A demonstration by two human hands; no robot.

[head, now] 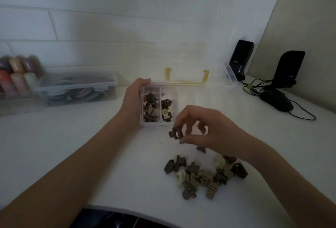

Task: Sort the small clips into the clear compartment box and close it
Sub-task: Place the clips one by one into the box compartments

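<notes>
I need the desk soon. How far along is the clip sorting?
Two compartments of the clear box, steadied by the left hand, already hold clips. The right hand pinches a brown clip. A pile remains on the desk, and the lid is open.

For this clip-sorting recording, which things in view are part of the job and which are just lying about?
Job:
compartment box, steadied by the left hand
brown clip pinched in the right hand
clip pile
sorted clips

Lying about:
storage tub
coloured bottles
two speakers
mouse
</notes>
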